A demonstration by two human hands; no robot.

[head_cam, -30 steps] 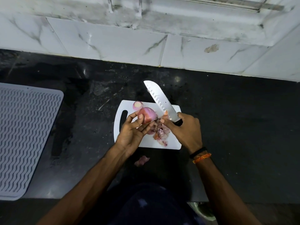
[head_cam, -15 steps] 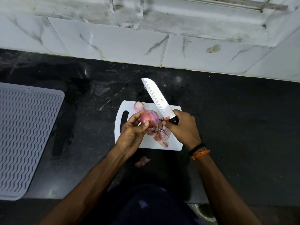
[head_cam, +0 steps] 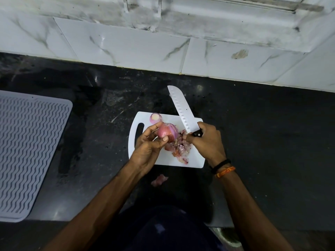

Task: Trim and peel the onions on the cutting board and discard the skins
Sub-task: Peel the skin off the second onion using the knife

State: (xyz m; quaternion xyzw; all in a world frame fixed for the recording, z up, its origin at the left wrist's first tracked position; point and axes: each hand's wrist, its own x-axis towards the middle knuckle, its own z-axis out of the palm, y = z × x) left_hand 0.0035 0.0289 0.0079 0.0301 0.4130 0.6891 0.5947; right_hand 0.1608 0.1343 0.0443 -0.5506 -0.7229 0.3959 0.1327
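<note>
Peeling is in hand. The left hand (head_cam: pixel 147 145) grips the partly skinned onion (head_cam: pixel 166 132) above the cutting board (head_cam: pixel 195 161); the right hand (head_cam: pixel 208 140) is wrapped round the knife (head_cam: pixel 183 110) handle, blade angled away beyond the board's far edge. Loose skins (head_cam: pixel 178 149) lie on the board. The next move likely calls for lifting the remaining skin without nicking the flesh.
</note>
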